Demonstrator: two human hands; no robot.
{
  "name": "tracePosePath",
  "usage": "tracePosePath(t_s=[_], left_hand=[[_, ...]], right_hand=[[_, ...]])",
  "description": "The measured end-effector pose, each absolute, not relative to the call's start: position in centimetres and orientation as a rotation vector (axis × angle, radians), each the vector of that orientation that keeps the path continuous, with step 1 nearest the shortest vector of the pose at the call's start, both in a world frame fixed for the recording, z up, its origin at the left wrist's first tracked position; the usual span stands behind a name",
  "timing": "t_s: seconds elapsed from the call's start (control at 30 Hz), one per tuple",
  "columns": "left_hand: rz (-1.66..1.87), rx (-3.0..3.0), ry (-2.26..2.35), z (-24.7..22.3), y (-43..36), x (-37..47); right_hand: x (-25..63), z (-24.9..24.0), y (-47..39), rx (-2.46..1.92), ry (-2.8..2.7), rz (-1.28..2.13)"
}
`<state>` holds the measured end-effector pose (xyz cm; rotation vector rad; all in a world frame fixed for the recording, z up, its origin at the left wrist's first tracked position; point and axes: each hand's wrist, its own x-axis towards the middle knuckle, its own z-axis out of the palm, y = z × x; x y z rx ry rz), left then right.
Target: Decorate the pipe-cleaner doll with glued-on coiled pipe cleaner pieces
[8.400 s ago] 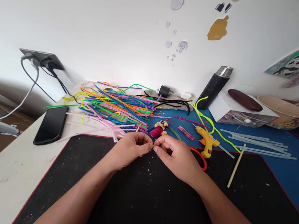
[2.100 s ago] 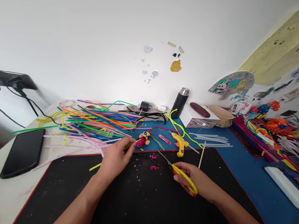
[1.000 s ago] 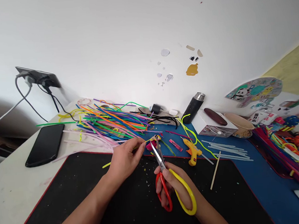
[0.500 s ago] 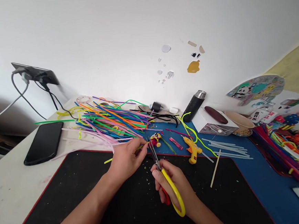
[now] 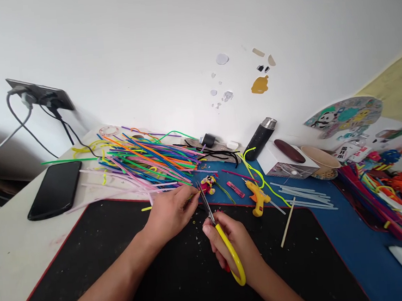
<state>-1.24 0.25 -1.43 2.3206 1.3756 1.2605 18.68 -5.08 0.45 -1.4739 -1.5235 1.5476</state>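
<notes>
Beyond the fingers, a pile of coloured pipe cleaners (image 5: 146, 161) lies on the desk; the left hand (image 5: 171, 213) pinches a short yellow-green pipe cleaner piece (image 5: 193, 196) at its fingertips, scissor blades meeting it, while the right hand (image 5: 234, 245) grips the yellow-handled scissors (image 5: 221, 234), a yellow glue gun (image 5: 256, 197) lying beyond.

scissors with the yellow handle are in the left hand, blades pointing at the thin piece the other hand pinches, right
Not quite. The head view shows the scissors in the right hand, not the left. The rest holds: their blades point up toward the thin yellow-green piece that the other hand, the left hand, pinches just above the black mat.
</notes>
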Motion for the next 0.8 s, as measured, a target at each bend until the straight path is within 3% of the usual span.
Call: tracePosePath(t_s=[0.8], left_hand=[[1.199, 2.362, 1.363, -1.59, 0.31, -1.33]], right_hand=[[18.87, -0.23, -5.35, -1.530, -1.622, 1.439]])
